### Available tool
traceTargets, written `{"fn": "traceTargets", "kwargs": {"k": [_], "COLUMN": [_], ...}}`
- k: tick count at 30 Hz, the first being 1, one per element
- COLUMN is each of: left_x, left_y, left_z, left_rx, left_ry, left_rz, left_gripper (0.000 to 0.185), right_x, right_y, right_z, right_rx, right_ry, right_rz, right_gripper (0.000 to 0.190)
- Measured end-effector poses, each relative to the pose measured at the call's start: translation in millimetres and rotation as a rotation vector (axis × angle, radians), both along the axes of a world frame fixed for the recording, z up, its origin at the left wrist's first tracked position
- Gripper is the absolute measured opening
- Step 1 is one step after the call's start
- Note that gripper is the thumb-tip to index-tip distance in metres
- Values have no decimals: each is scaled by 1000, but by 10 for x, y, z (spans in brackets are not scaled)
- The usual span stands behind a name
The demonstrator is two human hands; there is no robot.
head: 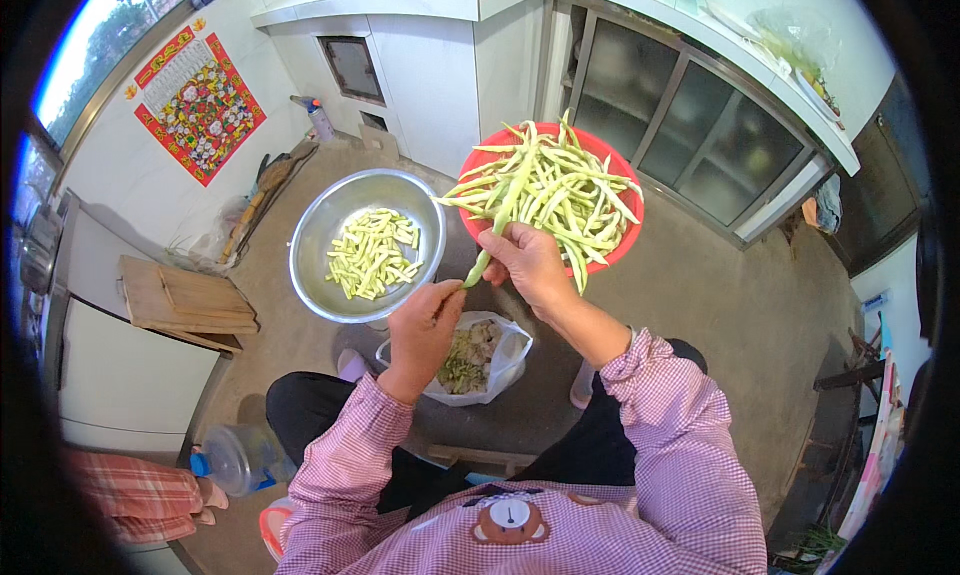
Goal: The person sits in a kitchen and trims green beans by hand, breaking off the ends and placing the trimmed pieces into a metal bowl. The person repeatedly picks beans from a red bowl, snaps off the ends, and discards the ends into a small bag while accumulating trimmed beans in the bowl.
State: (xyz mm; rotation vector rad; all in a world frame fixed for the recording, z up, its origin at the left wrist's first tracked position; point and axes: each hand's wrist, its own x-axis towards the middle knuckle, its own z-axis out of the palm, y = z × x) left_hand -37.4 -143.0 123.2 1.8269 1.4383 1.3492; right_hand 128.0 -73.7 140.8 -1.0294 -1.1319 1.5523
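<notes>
One long green bean slants between my two hands. My right hand grips it around its lower part, while the thumb and fingers of my left hand pinch its near tip. Behind my right hand stands a red plastic basket heaped with whole green beans. To the left is a stainless steel basin that holds short pieces of bean. Below my hands, between my feet, a white plastic bag gapes with bean trimmings inside, partly hidden by my left hand.
A large clear plastic bottle lies at the lower left, near another person's legs. Wooden boards lean at the left. A broom rests by the wall. Glass-doored cabinets stand behind the basket.
</notes>
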Motion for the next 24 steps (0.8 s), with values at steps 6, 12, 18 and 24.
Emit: {"fn": "traceTargets", "kwargs": {"k": [6, 12, 18, 24], "left_x": [-21, -208, -237, -166], "left_y": [-11, 17, -62, -119], "left_z": [55, 214, 294, 252], "left_rx": [355, 406, 277, 236], "left_ry": [500, 499, 291, -22], "left_rz": [10, -5, -31, 11], "left_gripper": [15, 15, 6, 6], "right_x": [-42, 17, -36, -142], "right_y": [-47, -136, -207, -350], "right_z": [1, 195, 192, 124], "right_rx": [-94, 1022, 1100, 815], "right_ry": [-150, -742, -522, -279], "right_rz": [50, -7, 252, 151], "right_gripper": [25, 22, 18, 15]}}
